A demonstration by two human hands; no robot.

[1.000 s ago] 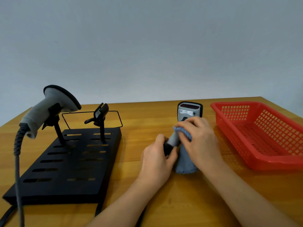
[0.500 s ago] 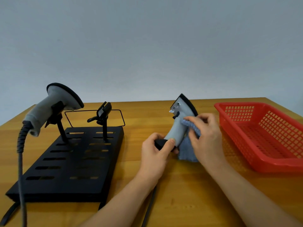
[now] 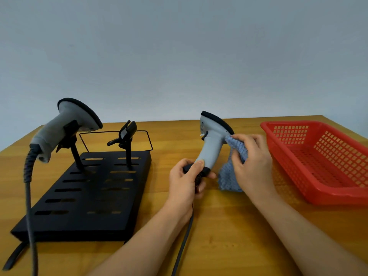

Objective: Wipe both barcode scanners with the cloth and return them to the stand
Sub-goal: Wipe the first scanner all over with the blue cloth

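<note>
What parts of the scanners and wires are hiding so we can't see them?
- Head view: the base of the held scanner is covered by the left hand.
- Part of the cloth sits behind the right hand.
- The held scanner's cable and the docked scanner's cable are cut off by the bottom edge.
- The label on the held scanner is too small to read.

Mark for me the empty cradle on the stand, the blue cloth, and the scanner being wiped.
empty cradle (image 3: 127, 134): head view, on its black clip head.
blue cloth (image 3: 229, 176): head view, on the hanging lower part.
scanner being wiped (image 3: 211, 148): head view, on the grey neck below the head.
</note>
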